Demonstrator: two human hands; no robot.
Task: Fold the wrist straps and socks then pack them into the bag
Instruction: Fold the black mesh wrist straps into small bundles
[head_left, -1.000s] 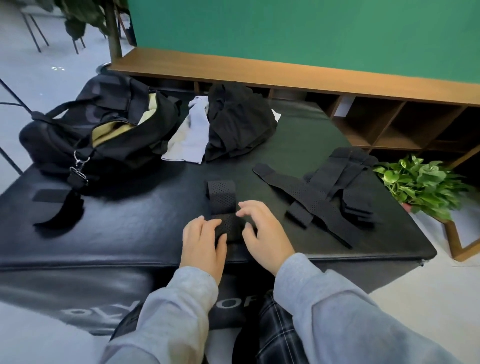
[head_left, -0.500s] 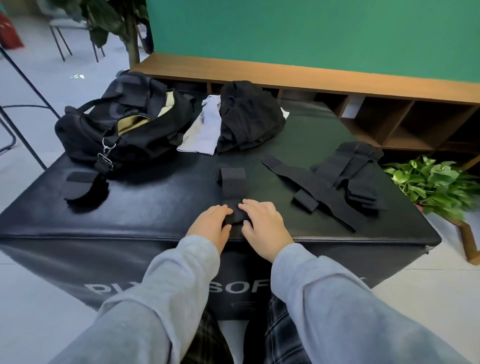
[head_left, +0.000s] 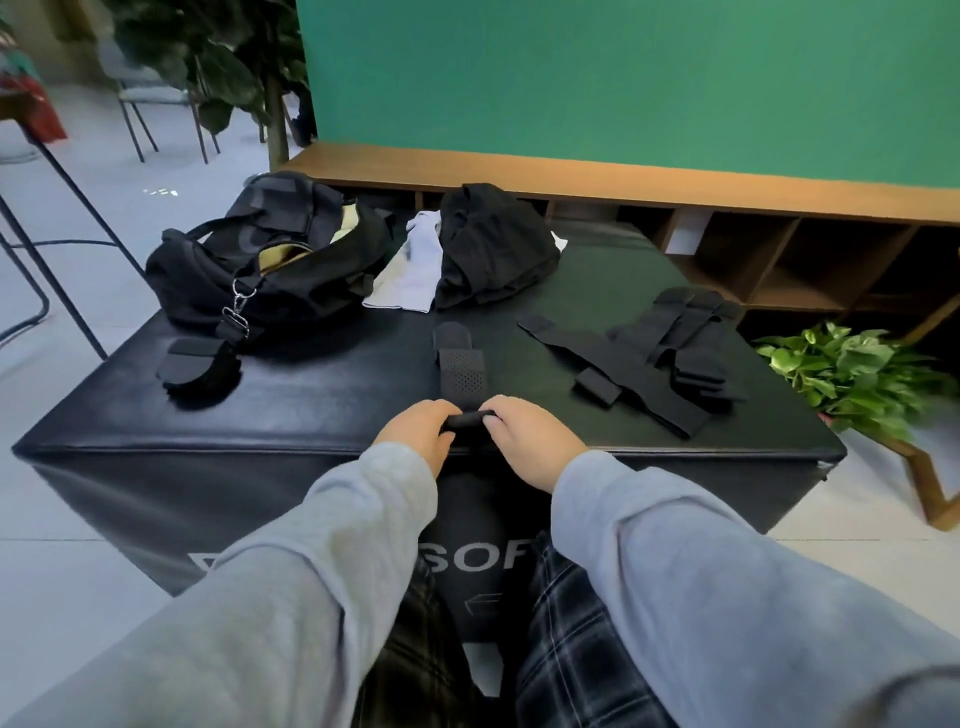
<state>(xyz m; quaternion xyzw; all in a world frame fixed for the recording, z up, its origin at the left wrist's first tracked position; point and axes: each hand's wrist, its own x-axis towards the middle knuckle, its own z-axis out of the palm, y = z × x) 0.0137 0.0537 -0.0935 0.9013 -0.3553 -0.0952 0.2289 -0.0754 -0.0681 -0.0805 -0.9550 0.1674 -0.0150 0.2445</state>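
A: Both sets of fingers (head_left: 470, 415) pinch the near end of the perforated wrist strap (head_left: 462, 370), left hand (head_left: 418, 434) and right hand (head_left: 524, 441) at six o'clock on the desk (head_left: 322, 410).

B: Risk?

A: The roll could spring loose if either pinch slackens. The open duffel bag (head_left: 265, 270) waits at ten o'clock.

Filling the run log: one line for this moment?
step: folding wrist strap | left hand, right hand: gripping its near end | bag: open | other straps: unfolded
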